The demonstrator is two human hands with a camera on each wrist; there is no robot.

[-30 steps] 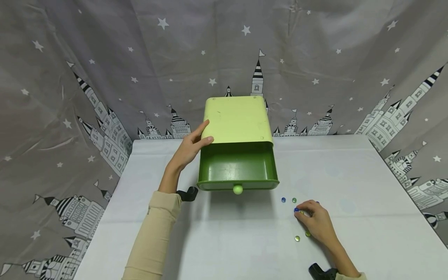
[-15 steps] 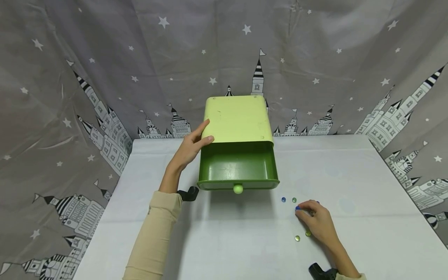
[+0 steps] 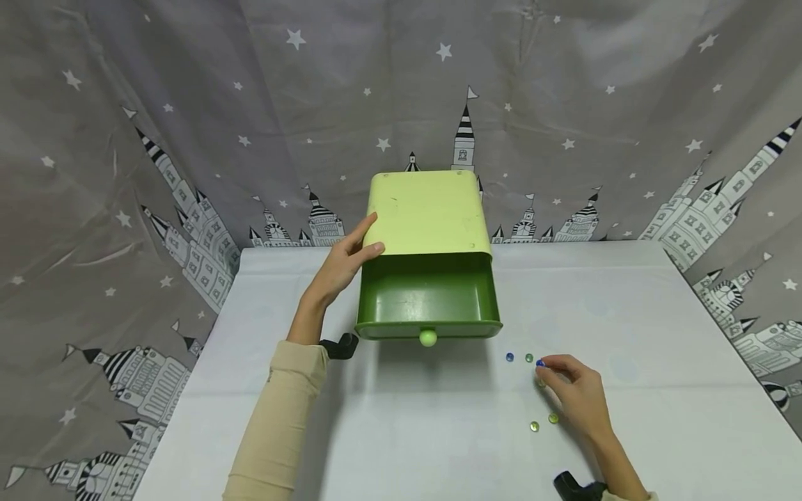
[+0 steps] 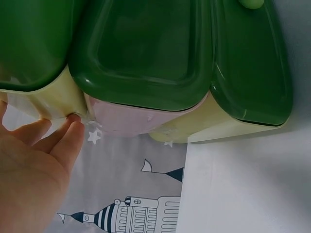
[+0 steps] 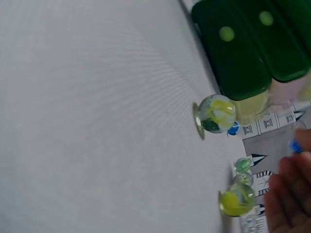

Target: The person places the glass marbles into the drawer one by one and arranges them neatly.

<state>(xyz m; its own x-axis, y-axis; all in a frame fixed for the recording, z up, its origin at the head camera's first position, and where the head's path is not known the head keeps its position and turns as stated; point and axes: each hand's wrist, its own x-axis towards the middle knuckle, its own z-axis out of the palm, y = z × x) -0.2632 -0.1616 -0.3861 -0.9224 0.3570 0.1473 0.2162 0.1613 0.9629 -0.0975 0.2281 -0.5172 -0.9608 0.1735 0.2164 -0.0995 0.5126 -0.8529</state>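
Observation:
My right hand [image 3: 579,398] pinches a blue marble [image 3: 540,363] between thumb and fingertips, right of the drawer unit. Around it on the white cloth lie a second blue marble [image 3: 509,357], a green marble [image 3: 529,358] and several yellow-green marbles [image 3: 535,426], one partly behind the fingers. On the left, my left hand [image 3: 341,268] rests against the side of the drawer unit's light-green casing [image 3: 429,212], thumb on its top front edge. The dark green top drawer [image 3: 429,289] is pulled out, and no marble shows inside.
Lower drawers with green fronts [image 4: 146,53] and pale pink or yellow casings sit beneath the top one. A round knob [image 3: 428,338] juts from the drawer front. Behind the table hangs a grey curtain [image 3: 401,69] with castles and stars.
My right hand has drawn slightly up and right with the blue marble between its fingers. The left hand and the drawer stay where they were.

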